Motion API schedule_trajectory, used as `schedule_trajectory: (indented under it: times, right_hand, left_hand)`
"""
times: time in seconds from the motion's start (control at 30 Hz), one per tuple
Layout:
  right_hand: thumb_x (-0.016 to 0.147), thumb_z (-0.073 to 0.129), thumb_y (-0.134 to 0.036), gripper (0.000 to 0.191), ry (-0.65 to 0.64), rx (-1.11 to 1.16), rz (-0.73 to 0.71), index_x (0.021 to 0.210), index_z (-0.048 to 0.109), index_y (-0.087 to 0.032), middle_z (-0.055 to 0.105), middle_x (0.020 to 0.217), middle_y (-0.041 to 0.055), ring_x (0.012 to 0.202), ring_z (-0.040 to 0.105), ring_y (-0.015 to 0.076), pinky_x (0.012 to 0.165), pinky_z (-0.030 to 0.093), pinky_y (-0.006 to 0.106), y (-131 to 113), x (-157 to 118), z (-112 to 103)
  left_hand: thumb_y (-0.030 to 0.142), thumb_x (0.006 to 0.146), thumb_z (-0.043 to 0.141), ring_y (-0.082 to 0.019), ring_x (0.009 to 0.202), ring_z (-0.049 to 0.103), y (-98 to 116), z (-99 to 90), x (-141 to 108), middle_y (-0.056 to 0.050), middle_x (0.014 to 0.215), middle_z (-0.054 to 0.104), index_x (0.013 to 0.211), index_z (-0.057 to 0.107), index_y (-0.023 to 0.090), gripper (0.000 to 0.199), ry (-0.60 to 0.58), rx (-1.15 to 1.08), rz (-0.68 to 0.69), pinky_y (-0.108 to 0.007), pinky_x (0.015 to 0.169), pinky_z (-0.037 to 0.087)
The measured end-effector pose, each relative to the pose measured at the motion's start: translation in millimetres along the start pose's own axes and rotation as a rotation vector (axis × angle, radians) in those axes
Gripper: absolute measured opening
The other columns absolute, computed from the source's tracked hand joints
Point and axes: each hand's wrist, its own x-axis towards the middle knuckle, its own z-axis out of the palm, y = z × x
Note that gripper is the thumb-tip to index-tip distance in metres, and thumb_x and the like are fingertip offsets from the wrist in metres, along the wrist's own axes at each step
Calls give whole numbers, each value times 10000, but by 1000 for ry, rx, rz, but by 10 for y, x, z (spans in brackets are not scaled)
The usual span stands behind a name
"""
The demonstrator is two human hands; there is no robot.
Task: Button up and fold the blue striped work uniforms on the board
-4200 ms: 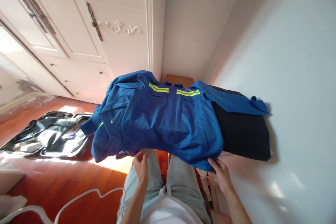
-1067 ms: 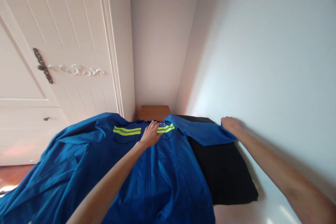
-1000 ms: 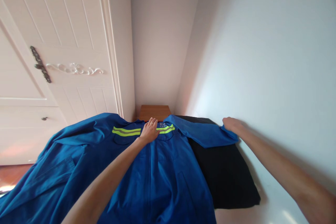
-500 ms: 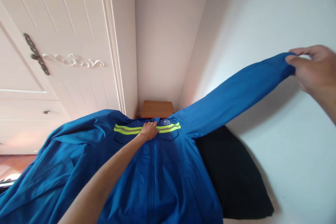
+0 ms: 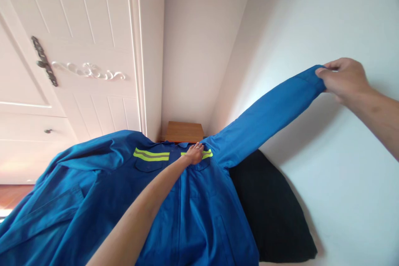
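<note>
- The blue jacket point(image 5: 199, 216) lies front-up before us, its support hidden.
- Our right hand point(image 5: 346, 79) is clamped on the cuff point(image 5: 313, 78); the sleeve point(image 5: 268, 116) — lately across the black cloth point(image 5: 274, 212) — now rises nearly straight, its bunching mostly gone.
- Our left hand point(image 5: 195, 153) has shifted toward that shoulder; whether its grip pinches, we can't tell.
- Beyond: the wooden box point(image 5: 183, 131).

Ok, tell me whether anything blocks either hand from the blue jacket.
Nothing visible does: the right hand pinches the end of the raised sleeve, and the left hand rests on the front of the blue jacket, partly over a yellow band.
</note>
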Motion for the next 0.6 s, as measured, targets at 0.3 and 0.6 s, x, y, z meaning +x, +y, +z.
schedule_trajectory:
  times: [0.3, 0.6]
  right_hand:
    - [812, 625, -129, 324, -249, -876, 11, 1124, 703, -91, 665, 1075, 301, 996, 643, 356, 671, 462, 407, 663, 339, 181]
    - [910, 644, -375, 376, -263, -892, 3, 1137, 695, -80, 658, 1071, 329, 1038, 632, 400, 576, 385, 404, 1049, 415, 257]
  left_hand:
    - [378, 959, 563, -292, 1249, 531, 11, 172, 516, -126, 1397, 527, 1331, 537, 169, 427, 23, -110, -123, -549, 1043, 429]
    - [384, 954, 576, -231, 1075, 619, -327, -52, 831, -102, 1239, 615, 1218, 602, 163, 345, -17, -85, -134, -456, 928, 521]
